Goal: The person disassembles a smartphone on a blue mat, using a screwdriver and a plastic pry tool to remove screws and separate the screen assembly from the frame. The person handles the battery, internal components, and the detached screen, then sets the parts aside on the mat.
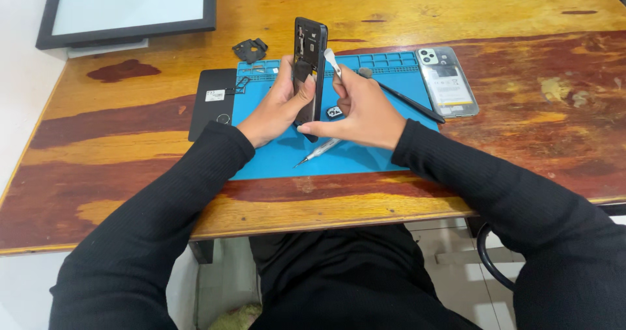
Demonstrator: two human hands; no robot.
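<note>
Near the upper middle of the frame, the left hand [277, 108] holds a black phone frame [308, 69] upright on its lower end, above the blue work mat [365, 154] that lies on the wooden desk [508, 154]. Its fingers are wrapped round the frame's left edge and its thumb is pressed to the nearer face. The right hand [368, 111] is closed on a thin metal pry tool [332, 61], whose flat pale tip stands just beside the frame's right edge; whether it touches cannot be told. One finger of that hand also reaches to the frame's lower end. The frame looks light, stiff and thin-walled, likely easy to bend or crack if twisted, so the long side rails seem the safer place to take hold, away from the open inner parts. On the mat, under the hands, lie a small screwdriver [318, 152] and a small dark part [334, 112]. A black stylus-like tool [411, 103] lies to the right, and a phone back with camera lenses [447, 82] rests on the desk beyond it. At left lie a black flat panel [212, 105] and a small black bracket [250, 49], with a dark-framed screen [127, 7] at the upper left.
</note>
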